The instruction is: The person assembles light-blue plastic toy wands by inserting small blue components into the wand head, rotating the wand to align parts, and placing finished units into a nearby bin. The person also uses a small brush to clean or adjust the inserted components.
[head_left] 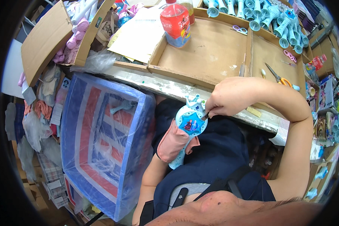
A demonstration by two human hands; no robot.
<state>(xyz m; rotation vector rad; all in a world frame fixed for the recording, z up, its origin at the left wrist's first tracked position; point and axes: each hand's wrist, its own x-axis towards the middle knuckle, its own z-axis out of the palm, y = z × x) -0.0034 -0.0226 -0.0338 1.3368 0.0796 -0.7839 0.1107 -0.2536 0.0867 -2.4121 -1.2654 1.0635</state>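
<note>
Over my lap I see a light-blue toy wand [192,123] with a round head, a small crown on top and a picture of two figures in its middle. My left hand [172,144], covered by a pink glove or cloth, is closed round the wand below the head. From the right, my right hand [228,97] pinches a thin dark tool [205,117] whose tip meets the right rim of the wand's head. The tool's kind is mostly hidden by my fingers.
A blue-and-red striped bin [69,139] lined with plastic stands at my left, with a light-blue part [122,107] inside. On the bench are a cardboard tray [203,49], a red-labelled bottle [176,24], orange-handled scissors [278,75] and several light-blue handles [265,19].
</note>
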